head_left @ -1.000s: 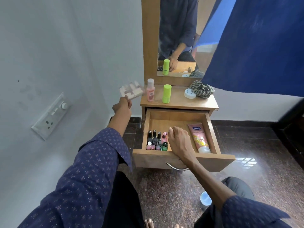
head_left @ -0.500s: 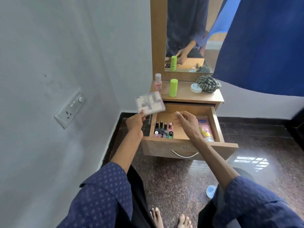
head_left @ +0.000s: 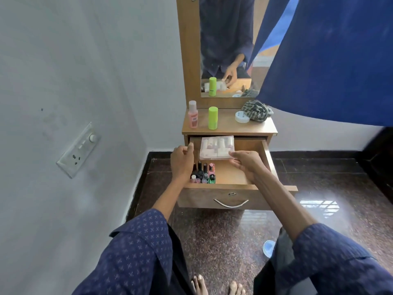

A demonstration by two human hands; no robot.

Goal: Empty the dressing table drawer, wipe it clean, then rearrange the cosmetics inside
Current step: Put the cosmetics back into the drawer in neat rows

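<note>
From the head camera, both hands are out over the open drawer (head_left: 225, 175) of the dressing table. The right hand (head_left: 244, 165) has its fingers curled round the near right corner of a flat clear packet (head_left: 217, 147) of small pale items, which sits at the back of the drawer, partly under the tabletop (head_left: 229, 126); by the look of it, it is being lined up along the back wall. The left hand (head_left: 182, 161) hangs at the drawer's left wall with fingers bent and thumb forward; whether it touches the wall or the packet, I cannot tell, and nothing shows in its grip. Inside the drawer, a tight cluster of nail polish bottles (head_left: 203, 173) stands upright in the near left corner, packed close, probably so they prop each other up. The middle of the drawer floor shows bare wood. Up on the tabletop stand a pink bottle (head_left: 193, 114), a green tube (head_left: 212, 118), a white jar (head_left: 242, 117) and a bunched checked cloth (head_left: 257, 110), so some cosmetics are not yet back inside.
</note>
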